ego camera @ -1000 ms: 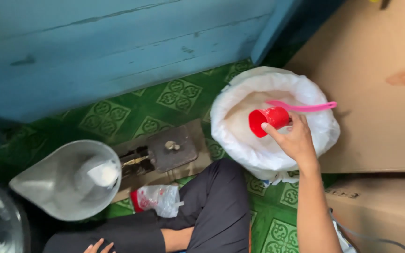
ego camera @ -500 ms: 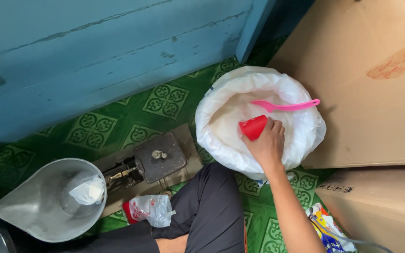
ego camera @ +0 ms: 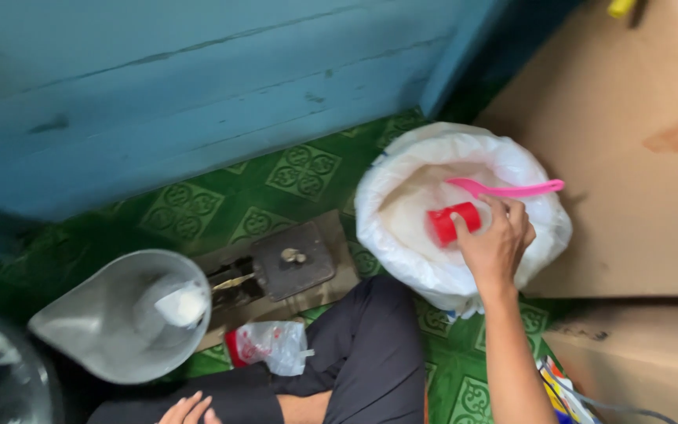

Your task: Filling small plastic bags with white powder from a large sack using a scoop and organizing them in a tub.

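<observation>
The right hand [ego camera: 496, 243] sits right of centre in the frame, fingers curled around a red cup [ego camera: 453, 223] that it holds on its side inside the open mouth of a white sack [ego camera: 402, 259]. The cup lies over the pale powder [ego camera: 413, 206] in the sack, though whether it touches the powder cannot be told. A pink scoop [ego camera: 508, 188] lies across the top of the sack, just above the hand, its handle reaching past the sack's right rim. The sack stands on the green patterned floor [ego camera: 300, 169], against a brown cardboard box [ego camera: 637, 133] that fills the upper right of the frame. A blue plank wall [ego camera: 198, 86] runs across the upper left. Left of the sack, at the middle of the frame, stands a dark metal scale [ego camera: 292, 267], and its grey pan [ego camera: 115, 318] in the lower left holds a small white heap [ego camera: 180, 305]. Just below the scale, a clear plastic bag with a red part [ego camera: 264, 345] lies on the floor beside the person's dark trouser leg [ego camera: 370, 353]. The left hand [ego camera: 188, 410] shows only at the bottom edge, lower left of centre, with its fingers loosely spread and nothing in them, resting near the leg. A second cardboard box [ego camera: 637, 353] fills the lower right corner, with a colourful packet [ego camera: 563, 389] at its left edge.
</observation>
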